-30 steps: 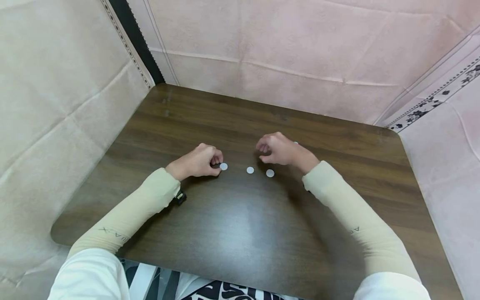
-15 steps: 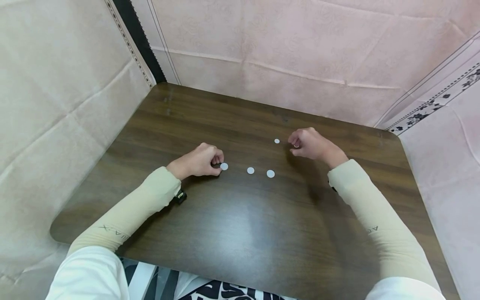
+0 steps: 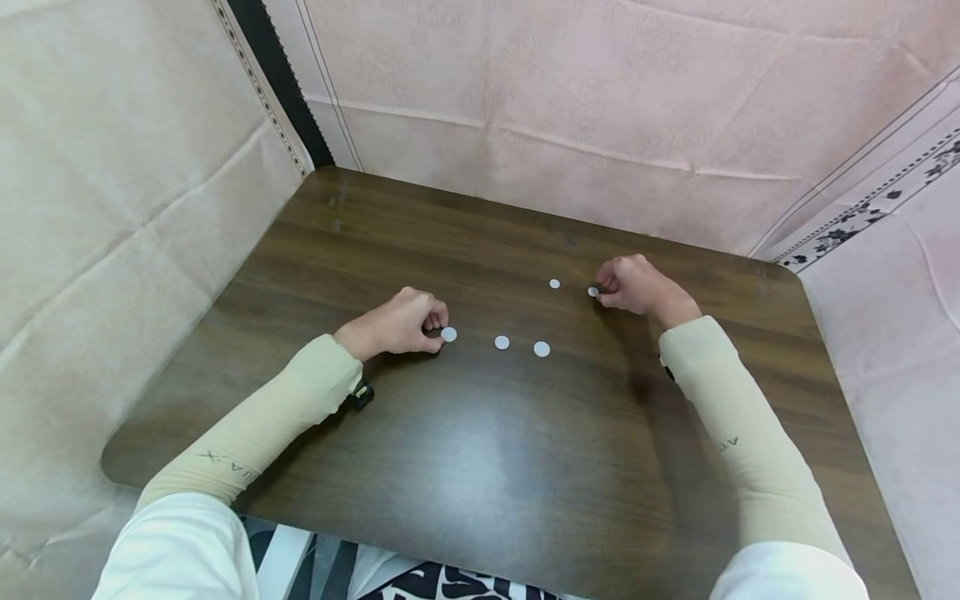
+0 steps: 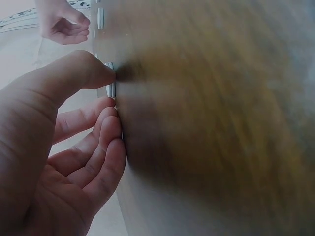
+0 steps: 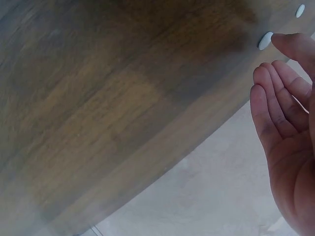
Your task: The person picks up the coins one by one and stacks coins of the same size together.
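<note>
A brown wood-grain table (image 3: 420,450) fills mid-frame, creased pale cloth (image 3: 585,92) hanging across the top. At centre, the left hand (image 3: 397,322) pinches a white disc (image 3: 449,334); right of centre, the right hand (image 3: 637,284), thumb and fingers apart, is just beside a second disc (image 3: 593,292); three more discs (image 3: 502,342) lie between.

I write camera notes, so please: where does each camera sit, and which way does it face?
Head: on the head, facing forward and down at the wooden table and five white discs; left hand, right hand and sleeved forearms show.
Left wrist: on that wrist, facing along the wooden table; left hand near, right hand beyond.
Right wrist: on that wrist, facing the wooden table and two white discs; only the right hand shows.
Shared: head and left wrist both show both hands.
</note>
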`<act>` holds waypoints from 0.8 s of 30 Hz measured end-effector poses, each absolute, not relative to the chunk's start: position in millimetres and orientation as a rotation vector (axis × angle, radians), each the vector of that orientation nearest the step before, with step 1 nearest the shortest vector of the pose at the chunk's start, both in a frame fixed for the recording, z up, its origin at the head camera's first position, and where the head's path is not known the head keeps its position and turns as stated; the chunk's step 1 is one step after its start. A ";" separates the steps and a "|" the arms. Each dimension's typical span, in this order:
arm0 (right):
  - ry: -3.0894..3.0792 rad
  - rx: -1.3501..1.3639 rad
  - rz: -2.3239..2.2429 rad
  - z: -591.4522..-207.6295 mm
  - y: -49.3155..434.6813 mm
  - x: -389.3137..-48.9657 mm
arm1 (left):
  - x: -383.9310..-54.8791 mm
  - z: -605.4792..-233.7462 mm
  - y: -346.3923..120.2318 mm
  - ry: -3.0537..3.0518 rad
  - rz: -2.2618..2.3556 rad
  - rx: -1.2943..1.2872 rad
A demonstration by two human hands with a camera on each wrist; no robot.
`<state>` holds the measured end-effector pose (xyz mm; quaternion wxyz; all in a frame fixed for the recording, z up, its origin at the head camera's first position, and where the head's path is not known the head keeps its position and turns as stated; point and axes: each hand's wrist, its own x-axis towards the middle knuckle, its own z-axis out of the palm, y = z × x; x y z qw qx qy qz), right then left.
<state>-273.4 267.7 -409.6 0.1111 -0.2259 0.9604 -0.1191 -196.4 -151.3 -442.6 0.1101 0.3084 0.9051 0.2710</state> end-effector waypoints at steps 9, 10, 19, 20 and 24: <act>2.776 -0.603 -0.348 -415.7 267.7 -280.4 | -196.0 -440.5 -150.8 2.657 0.795 0.914; 2.770 -0.599 -0.350 -415.4 267.8 -281.1 | -196.2 -440.4 -150.8 2.660 0.793 0.917; 2.746 -0.718 -0.319 -410.6 266.2 -289.3 | -197.2 -441.3 -150.1 2.671 0.780 0.916; 2.747 -0.746 -0.307 -409.8 265.4 -290.3 | -197.3 -441.6 -150.2 2.672 0.779 0.915; 2.732 -0.826 -0.257 -406.8 261.4 -293.7 | -197.4 -442.5 -150.7 2.673 0.778 0.907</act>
